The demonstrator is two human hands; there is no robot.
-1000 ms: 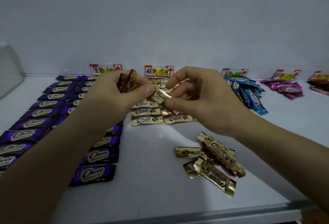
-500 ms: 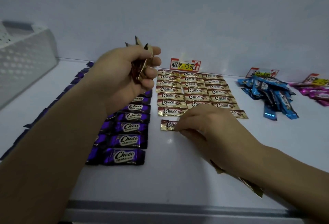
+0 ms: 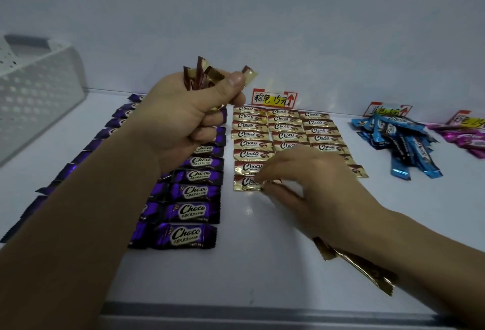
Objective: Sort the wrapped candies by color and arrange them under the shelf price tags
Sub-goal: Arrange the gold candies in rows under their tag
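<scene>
My left hand (image 3: pixel 189 119) is raised above the shelf and grips a bunch of gold candies (image 3: pixel 207 76) that stick out above its fingers. My right hand (image 3: pixel 309 185) is low on the shelf and pinches the right end of a gold candy (image 3: pixel 245 182) lying at the front of the left gold column. Gold candies (image 3: pixel 286 135) lie in three columns under the middle price tag (image 3: pixel 274 98). Purple candies (image 3: pixel 194 193) lie in columns to the left, partly hidden by my left arm.
Loose gold candies (image 3: pixel 362 266) lie under my right forearm near the shelf's front edge (image 3: pixel 236 308). A blue candy pile (image 3: pixel 401 143) and pink candies (image 3: pixel 464 138) sit at the right under their tags. A white perforated basket (image 3: pixel 34 90) stands at the left.
My right hand took a gold candy from near my left hand down to the shelf and laid it at the front of the gold column. The view shifted to the left.
</scene>
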